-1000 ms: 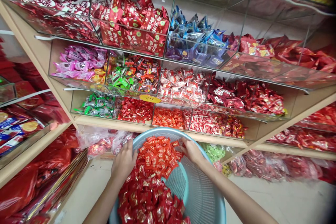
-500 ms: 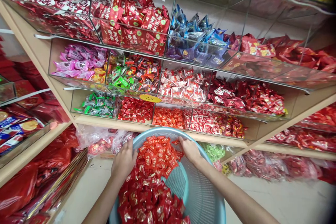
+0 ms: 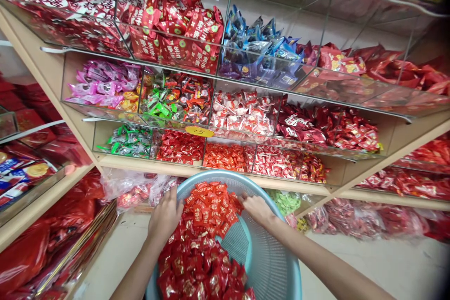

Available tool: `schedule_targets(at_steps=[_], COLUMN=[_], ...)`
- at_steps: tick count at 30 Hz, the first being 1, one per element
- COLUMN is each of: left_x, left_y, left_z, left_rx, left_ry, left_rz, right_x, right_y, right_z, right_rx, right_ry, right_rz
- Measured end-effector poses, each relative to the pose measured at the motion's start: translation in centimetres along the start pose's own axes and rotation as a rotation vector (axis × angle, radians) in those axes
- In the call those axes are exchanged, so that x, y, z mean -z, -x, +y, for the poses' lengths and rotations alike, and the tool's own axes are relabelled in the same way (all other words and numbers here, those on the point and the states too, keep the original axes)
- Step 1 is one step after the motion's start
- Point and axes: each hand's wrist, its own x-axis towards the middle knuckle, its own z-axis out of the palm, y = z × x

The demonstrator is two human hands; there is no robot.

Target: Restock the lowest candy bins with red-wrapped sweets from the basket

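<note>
A light blue plastic basket (image 3: 277,262) with perforated walls stands below the shelves. Orange-red wrapped candies (image 3: 211,208) lie in its far part, darker red wrapped candies (image 3: 204,267) in its near part. My left hand (image 3: 166,213) is closed over the basket's left rim, thumb toward the inside. Inside the basket, at the right edge of the orange-red candies, is my right hand (image 3: 256,208). Its fingers are curled together against the candies, and what they hold, if anything, is hidden.
Clear shelf bins hold red packets (image 3: 176,28), blue packets (image 3: 260,42) and small red candies (image 3: 225,157). A yellow price tag (image 3: 199,131) marked 15 hangs there. Bagged goods (image 3: 369,215) lie under the lowest shelf. Red packages (image 3: 28,253) fill the lower left.
My right hand has shifted slightly right and down inside the basket, its fingers more curled. My left hand stays on the rim. The view has moved a little.
</note>
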Motion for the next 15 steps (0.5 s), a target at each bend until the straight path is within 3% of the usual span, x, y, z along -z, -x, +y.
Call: schedule_targets(at_steps=[3,7,15], left_x=[-0.1,-0.1,-0.1], left_y=[0.0,0.0,0.0], left_z=[0.0,-0.1,-0.2], left_rx=[-0.001,-0.013,-0.022], left_ry=[0.006,0.002,0.015], left_rz=[0.005,0.019,0.021], right_x=[0.9,1.4,-0.8], right_y=[0.3,-0.4,-3.7], right_z=[0.5,1.2,0.3], right_rx=[-0.014,0.034,0.07], right_ry=[-0.034,-0.273,-0.719], right_rz=[0.027,0.199,0.433])
